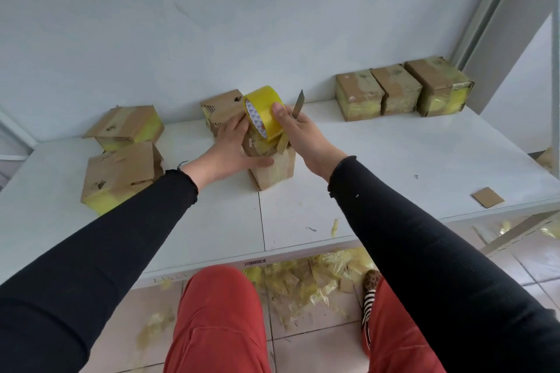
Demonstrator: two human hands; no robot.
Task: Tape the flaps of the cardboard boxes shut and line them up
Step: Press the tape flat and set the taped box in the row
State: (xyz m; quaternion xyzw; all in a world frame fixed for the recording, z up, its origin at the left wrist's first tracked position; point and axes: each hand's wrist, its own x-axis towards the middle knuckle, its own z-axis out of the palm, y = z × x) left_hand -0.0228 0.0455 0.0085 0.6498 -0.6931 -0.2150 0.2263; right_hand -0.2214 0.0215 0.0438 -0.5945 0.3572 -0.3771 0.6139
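A small cardboard box (pixel 275 171) stands in the middle of the white table (pixel 378 160). My left hand (pixel 230 150) clasps its left side and top. Over the box top my right hand (pixel 306 138) holds a yellow tape roll (pixel 263 110) together with a utility knife (pixel 298 103), blade pointing up. Three taped boxes (pixel 403 89) stand in a row at the back right against the wall. One more box (pixel 222 107) sits just behind my left hand.
Two boxes with loose flaps lie at the left: one (pixel 125 127) near the wall, one (pixel 119 175) nearer me. A cardboard scrap (pixel 487 197) lies near the table's right front edge. Tape scraps (pixel 312 281) litter the tiled floor under the table.
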